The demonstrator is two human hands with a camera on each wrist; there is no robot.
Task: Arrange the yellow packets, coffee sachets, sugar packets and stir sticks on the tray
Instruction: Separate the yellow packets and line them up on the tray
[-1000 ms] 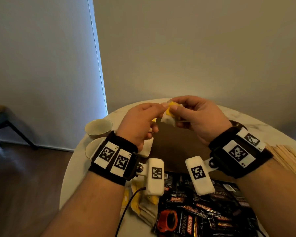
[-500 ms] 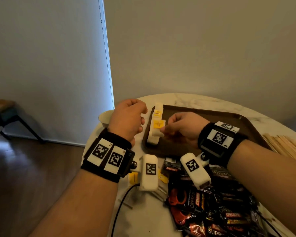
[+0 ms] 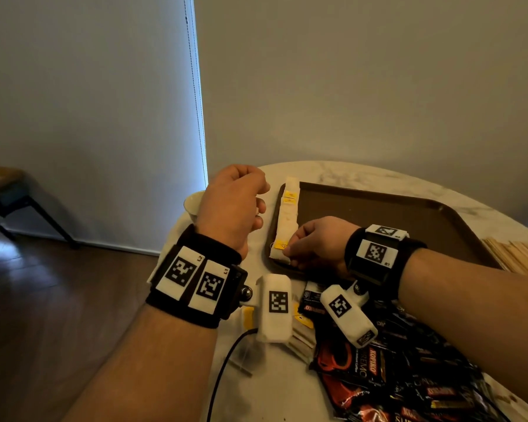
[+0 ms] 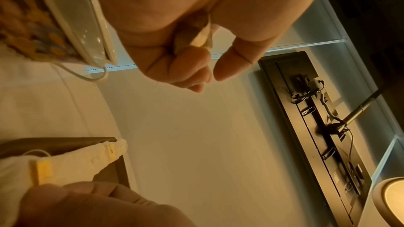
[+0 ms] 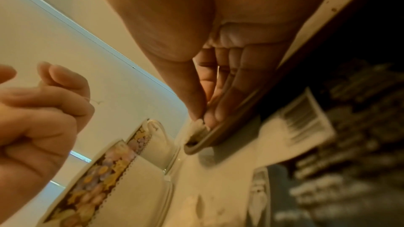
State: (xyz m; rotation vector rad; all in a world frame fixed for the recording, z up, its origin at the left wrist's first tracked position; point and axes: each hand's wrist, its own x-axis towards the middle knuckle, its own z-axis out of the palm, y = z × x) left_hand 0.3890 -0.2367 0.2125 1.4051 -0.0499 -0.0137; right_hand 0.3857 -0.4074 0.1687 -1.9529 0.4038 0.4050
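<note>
A brown tray (image 3: pixel 378 214) lies on the round marble table. A row of white packets with yellow tags (image 3: pixel 289 208) runs along its left edge. My right hand (image 3: pixel 288 254) pinches the nearest packet (image 3: pixel 277 249) at the tray's near left corner; thumb and fingers meet on its edge at the rim (image 5: pixel 200 124). To the left of the tray my left hand (image 3: pixel 258 205) hovers with curled fingers, and a small pale packet (image 4: pixel 201 39) is tucked in its palm. Black and red coffee sachets (image 3: pixel 393 376) are piled at the near right. Wooden stir sticks (image 3: pixel 518 254) lie right of the tray.
Floral cups (image 5: pixel 131 153) stand on the table's left edge, partly behind my left hand (image 3: pixel 192 202). More yellow-tagged packets (image 3: pixel 302 322) lie near the front under the wrist cameras. A cable (image 3: pixel 226 360) runs off the front. A chair (image 3: pixel 9 190) stands far left.
Both hands held a packet up together. The right hand has brought it down to the near end of the row on the tray. The left hand has drawn back to the left.
</note>
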